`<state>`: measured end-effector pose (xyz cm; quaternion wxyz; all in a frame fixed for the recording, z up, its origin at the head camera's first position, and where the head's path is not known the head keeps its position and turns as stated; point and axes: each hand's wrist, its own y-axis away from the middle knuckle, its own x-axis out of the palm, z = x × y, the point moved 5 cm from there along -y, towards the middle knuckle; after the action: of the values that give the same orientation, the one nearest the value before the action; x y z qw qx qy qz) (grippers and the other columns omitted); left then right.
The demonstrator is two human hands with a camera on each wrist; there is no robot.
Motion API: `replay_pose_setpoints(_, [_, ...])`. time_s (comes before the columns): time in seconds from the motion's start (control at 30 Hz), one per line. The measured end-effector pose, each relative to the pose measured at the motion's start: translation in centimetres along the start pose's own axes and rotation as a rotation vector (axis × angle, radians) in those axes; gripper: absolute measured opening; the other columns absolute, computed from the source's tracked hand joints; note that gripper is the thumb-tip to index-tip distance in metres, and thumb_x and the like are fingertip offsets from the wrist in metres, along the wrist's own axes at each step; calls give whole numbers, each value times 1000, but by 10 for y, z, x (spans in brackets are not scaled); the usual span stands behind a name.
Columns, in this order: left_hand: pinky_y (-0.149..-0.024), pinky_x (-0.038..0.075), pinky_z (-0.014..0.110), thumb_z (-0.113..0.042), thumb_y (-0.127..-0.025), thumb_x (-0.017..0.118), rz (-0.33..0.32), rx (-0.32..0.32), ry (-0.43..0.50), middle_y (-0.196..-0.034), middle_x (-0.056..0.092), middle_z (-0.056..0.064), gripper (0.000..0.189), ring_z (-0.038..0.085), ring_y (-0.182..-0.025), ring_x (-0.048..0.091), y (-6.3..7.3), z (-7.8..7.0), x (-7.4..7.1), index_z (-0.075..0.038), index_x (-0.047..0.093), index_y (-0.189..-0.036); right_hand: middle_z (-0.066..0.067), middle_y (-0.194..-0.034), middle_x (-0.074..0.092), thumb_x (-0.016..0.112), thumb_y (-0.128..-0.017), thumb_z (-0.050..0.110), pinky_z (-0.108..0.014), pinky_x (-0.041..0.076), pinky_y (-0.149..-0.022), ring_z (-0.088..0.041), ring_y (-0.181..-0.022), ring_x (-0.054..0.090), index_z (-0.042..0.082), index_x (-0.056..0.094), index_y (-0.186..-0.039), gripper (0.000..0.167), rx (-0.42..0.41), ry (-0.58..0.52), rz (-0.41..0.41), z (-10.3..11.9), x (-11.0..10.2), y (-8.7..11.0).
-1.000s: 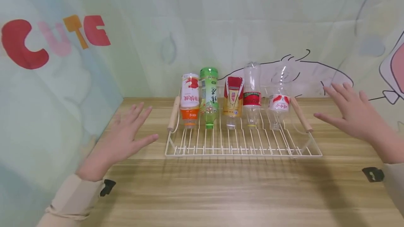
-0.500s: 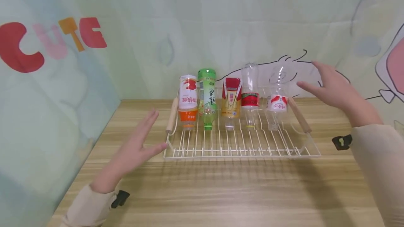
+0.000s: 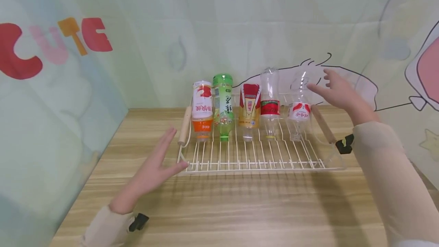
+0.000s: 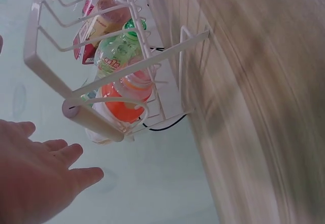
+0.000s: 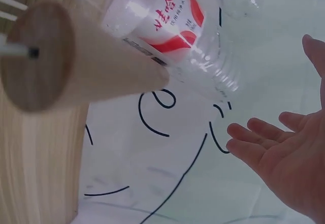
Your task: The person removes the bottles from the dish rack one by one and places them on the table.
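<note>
Upside down in a white wire rack [image 3: 247, 170] with wooden handles stand several plastic bottles. From the left come a white-and-orange bottle [image 3: 202, 104], a green tea bottle [image 3: 223, 106], a red-and-gold bottle [image 3: 249, 106], a clear bottle with a red label [image 3: 270, 108] and a clear bottle with a white-and-red label [image 3: 299, 111]. My right hand [image 3: 337, 90], fingers extended, is beside the upper part of that last bottle; the right wrist view shows a gap between them. My left hand [image 3: 156, 169] is held out, thumb spread, by the rack's front left corner, holding nothing.
The wooden tabletop [image 3: 219, 209] runs in front of the rack. Behind it hangs a printed curtain [image 3: 154, 48], which also closes off the left side. The right wooden handle [image 3: 323, 124] lies just below my right hand.
My right hand has moved left and inward from outside the rack to the rightmost bottle. The left hand has shifted right and slightly down towards the rack's corner. The bottles stay in place.
</note>
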<state>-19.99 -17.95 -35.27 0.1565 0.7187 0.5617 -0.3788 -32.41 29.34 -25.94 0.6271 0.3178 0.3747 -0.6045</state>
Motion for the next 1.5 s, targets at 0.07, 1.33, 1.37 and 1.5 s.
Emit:
replay_pose_setpoints(0.07, [-108, 16, 67, -32, -86, 72, 0, 1, 9, -162, 5, 10, 95, 40, -146, 9, 0, 0, 2, -19, 9, -156, -33, -153, 15, 44, -92, 63, -69, 25, -102, -53, -134, 26, -1, -3, -152, 99, 28, -8, 13, -2, 4, -3])
replay_pose_setpoints(1.33, [-105, 21, 69, -40, -84, 73, -1, -55, 85, -161, 11, 13, 95, 43, -143, 16, -4, 15, 25, -17, 15, -155, -33, -155, 1, 43, -87, 72, -71, 21, -104, -55, -139, 9, -1, -8, -151, 110, 317, -233, 112, -30, 59, -24])
replay_pose_setpoints(1.37, [-105, 21, 69, -40, -84, 73, -1, -56, 85, -161, 11, 13, 95, 43, -143, 16, -4, 16, 25, -17, 15, -155, -32, -155, 0, 44, -86, 72, -71, 20, -104, -55, -139, 8, -1, -8, -151, 111, 321, -246, 113, -30, 59, -24])
replay_pose_setpoints(1.5, [-104, 22, 69, -40, -84, 73, -3, -60, 86, -161, 12, 13, 95, 44, -143, 17, -3, 16, 25, -17, 15, -155, -29, -157, -3, 49, -81, 75, -71, 17, -105, -53, -141, 4, 2, -9, -152, 117, 345, -316, 118, -33, 64, -25])
